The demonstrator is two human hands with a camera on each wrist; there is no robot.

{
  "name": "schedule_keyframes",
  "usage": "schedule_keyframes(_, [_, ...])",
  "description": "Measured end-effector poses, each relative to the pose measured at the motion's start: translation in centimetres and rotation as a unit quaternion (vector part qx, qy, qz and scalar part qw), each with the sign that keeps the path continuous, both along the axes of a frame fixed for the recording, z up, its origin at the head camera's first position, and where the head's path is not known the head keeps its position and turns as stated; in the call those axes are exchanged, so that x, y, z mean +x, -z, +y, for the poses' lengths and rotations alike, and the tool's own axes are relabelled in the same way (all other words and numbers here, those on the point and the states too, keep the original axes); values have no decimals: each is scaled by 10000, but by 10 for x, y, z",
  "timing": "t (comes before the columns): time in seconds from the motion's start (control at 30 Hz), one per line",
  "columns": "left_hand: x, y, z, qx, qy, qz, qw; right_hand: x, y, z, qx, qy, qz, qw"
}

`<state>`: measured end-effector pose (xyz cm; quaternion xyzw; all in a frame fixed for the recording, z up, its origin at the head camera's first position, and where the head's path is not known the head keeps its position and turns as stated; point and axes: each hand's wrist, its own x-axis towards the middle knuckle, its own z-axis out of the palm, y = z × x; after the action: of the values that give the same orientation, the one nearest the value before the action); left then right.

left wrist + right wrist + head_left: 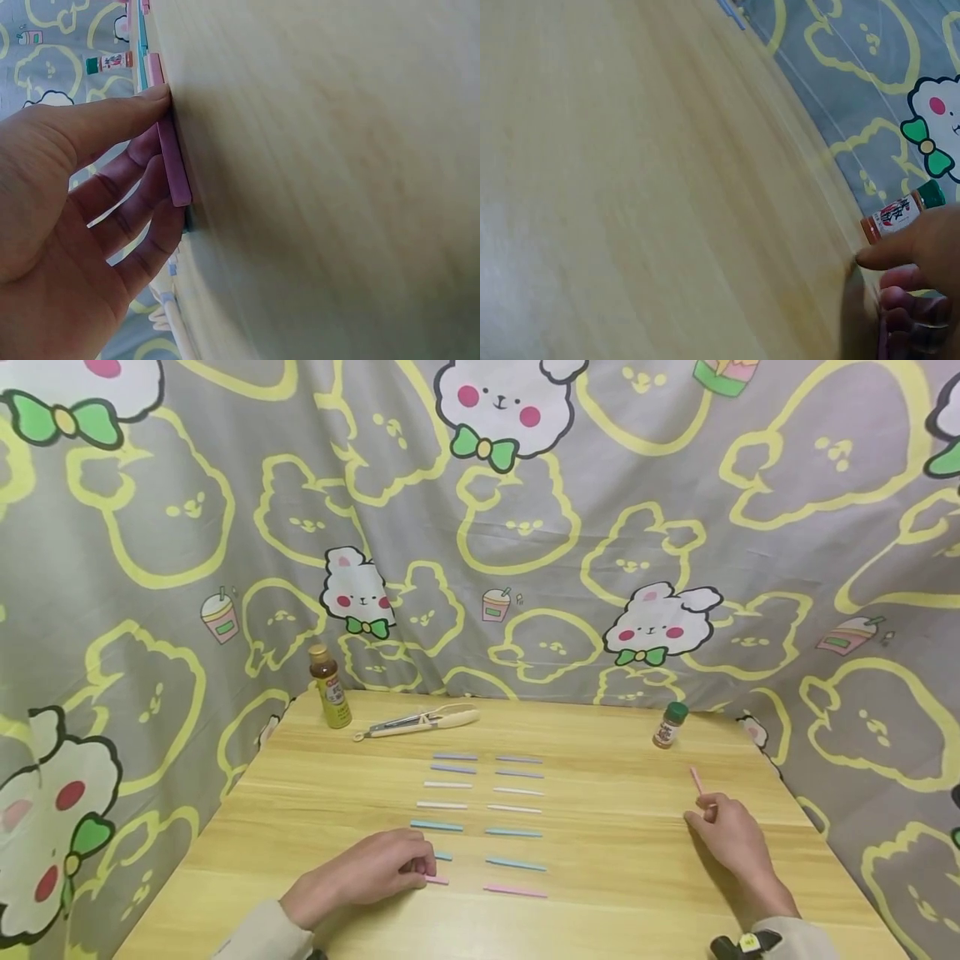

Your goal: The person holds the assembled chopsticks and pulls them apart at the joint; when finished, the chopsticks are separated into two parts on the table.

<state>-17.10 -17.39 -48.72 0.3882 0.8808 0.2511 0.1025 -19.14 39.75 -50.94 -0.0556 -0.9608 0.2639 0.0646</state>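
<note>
My left hand (375, 867) pinches a pink stick (174, 165) between thumb and fingers, low over the table at the near end of the left column of sticks. A blue stick (442, 856) lies just beyond it, partly hidden by the fingers. Another pink stick (515, 891) lies to its right, nearest in the right column. On the right side of the table, my right hand (729, 842) holds a pink stick (697, 779), whose far end points away past the fingertips. In the right wrist view the fingers (904, 300) curl at that stick, mostly out of frame.
Two columns of sticks run up the table's middle: blue (513, 832), white (517, 791) and purple (519, 759). Tongs (420, 723) and a yellow-labelled bottle (332, 689) stand or lie at the back left. A green-capped seasoning jar (670, 727) stands back right. Patterned curtain (525, 568) encloses the table.
</note>
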Motion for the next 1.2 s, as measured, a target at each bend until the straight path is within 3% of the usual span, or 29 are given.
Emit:
schedule_keyframes(0.2, [-1, 0, 0, -39, -4, 22, 10000, 0, 5, 7, 85, 660, -62, 9978])
schedule_keyframes(0.33, [-2, 0, 1, -59, -3, 52, 10000, 1, 4, 12, 287, 720, -218, 9968])
schedule_keyframes(0.6, [-2, 0, 2, -99, -27, -36, 9999, 2, 2, -1, 290, 193, 22, 9994])
schedule_keyframes(0.77, [-2, -1, 2, -104, -47, -74, 9999, 3, -4, -30, -482, -411, 113, 9979])
schedule_keyframes(0.87, [-2, -1, 1, -102, -53, -76, 9999, 4, -10, -49, -1242, -877, 35, 9884])
schedule_keyframes(1.03, [-2, -1, 2, -103, -57, -73, 9999, 4, -21, -77, -2502, -1500, -256, 9562])
schedule_keyframes(1.2, [-3, 0, 2, -118, -57, -50, 9999, 9, -29, -105, -2857, -1824, -521, 9394])
